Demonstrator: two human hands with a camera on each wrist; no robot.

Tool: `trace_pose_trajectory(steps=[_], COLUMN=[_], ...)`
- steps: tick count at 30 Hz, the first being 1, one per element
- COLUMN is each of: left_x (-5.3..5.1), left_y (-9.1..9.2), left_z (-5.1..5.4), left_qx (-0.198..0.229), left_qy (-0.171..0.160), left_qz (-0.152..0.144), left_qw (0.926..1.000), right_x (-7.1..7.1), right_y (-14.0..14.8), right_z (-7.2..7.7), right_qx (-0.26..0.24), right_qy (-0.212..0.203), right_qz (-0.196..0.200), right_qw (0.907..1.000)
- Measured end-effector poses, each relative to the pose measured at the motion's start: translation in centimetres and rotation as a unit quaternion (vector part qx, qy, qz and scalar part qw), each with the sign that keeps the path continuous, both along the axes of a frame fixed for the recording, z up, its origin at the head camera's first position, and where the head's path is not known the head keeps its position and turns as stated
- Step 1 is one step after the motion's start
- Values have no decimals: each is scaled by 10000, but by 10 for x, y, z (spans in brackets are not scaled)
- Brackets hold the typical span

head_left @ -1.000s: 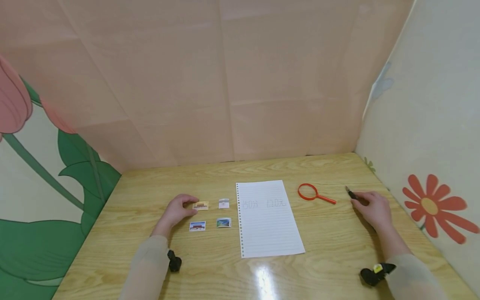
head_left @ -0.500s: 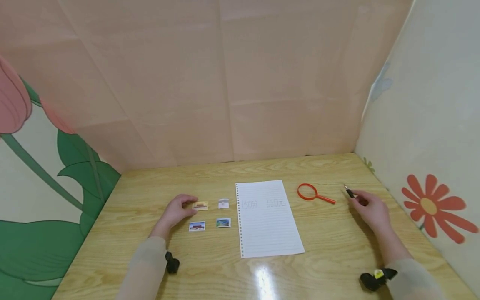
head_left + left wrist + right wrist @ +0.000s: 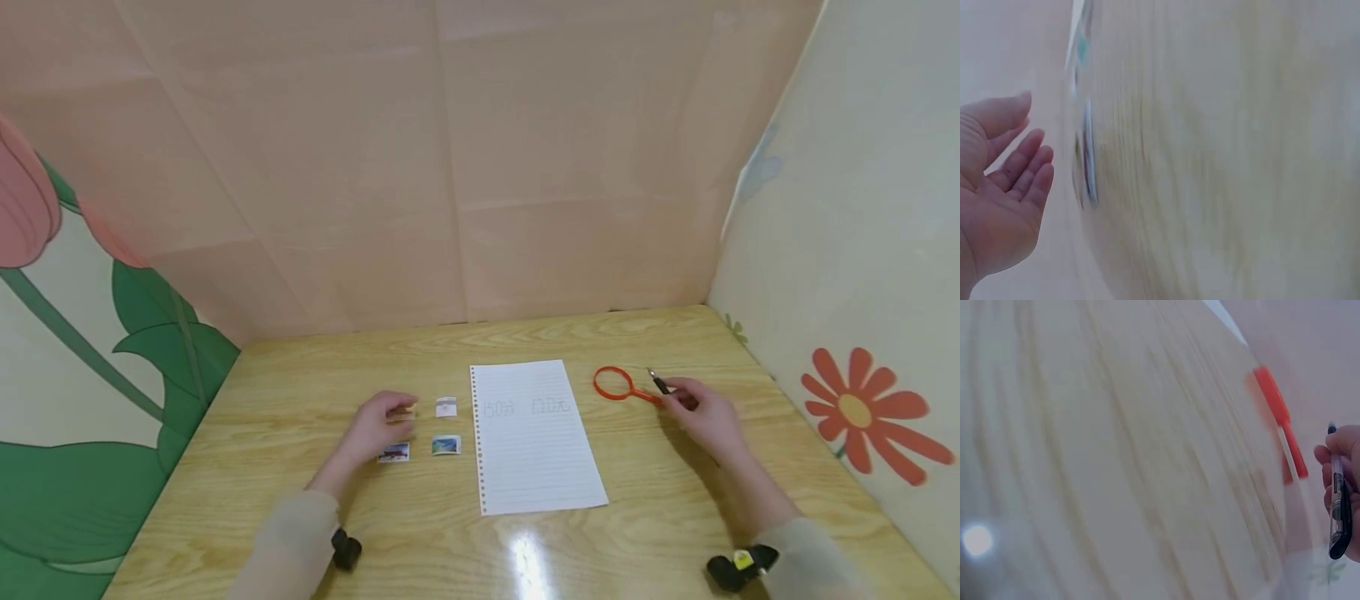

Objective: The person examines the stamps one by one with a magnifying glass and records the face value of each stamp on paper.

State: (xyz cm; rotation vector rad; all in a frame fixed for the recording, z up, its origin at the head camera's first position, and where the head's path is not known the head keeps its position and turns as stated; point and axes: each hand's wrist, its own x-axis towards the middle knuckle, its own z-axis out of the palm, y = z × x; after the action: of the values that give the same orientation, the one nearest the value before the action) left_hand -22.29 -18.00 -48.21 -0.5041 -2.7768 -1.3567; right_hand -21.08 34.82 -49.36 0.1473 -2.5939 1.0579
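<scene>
A person sits or stands at a wood-grain table (image 3: 420, 537), both bare hands apart over it, a sheet of lined paper (image 3: 536, 467) lying flat between them. To the left of the paper are four small stamps, laid out two by two.

The left hand (image 3: 375, 427) is over the far-left yellow stamp (image 3: 405, 413), thumb and fingers loosely curved with a gap between them. Whether they touch the stamp cannot be told; the left wrist view shows nothing gripped. The same hand partly covers the near-left stamp (image 3: 393, 453), which pictures a building. In the column closer to the paper lie a pale stamp (image 3: 446, 407) and, nearer the viewer, a blue-green landscape stamp (image 3: 446, 445).

The right hand (image 3: 703, 414) pinches a black-tipped pen (image 3: 658, 384), its point away from the paper. A red magnifying glass (image 3: 636, 392) lies between the paper and this hand; the right wrist view shows a gap between the pen and its handle.

The writing looks begun, not full. Two faint entries share one line, seemingly "150分" (image 3: 497, 409) and "1.20元" (image 3: 551, 407). The lines below them are bare. Two entries beside four stamps suggest, as a judgement, that about half is done.
</scene>
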Motion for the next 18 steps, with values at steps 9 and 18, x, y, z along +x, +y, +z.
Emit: trace_pose_trajectory(steps=[9,18], left_x=[31,56], left_y=[55,87], left_z=[12,6], left_qx=[-718,-940], left_qy=[614,531], left_qz=[-897,-1131], left_qw=[9915,9877], right_x=[-4,1], right_y=[-36,-67], right_z=[-3,-6], right_qx=[-50,-183], right_qy=[-204,171], right_qz=[495,1332], right_qw=[9986,9908])
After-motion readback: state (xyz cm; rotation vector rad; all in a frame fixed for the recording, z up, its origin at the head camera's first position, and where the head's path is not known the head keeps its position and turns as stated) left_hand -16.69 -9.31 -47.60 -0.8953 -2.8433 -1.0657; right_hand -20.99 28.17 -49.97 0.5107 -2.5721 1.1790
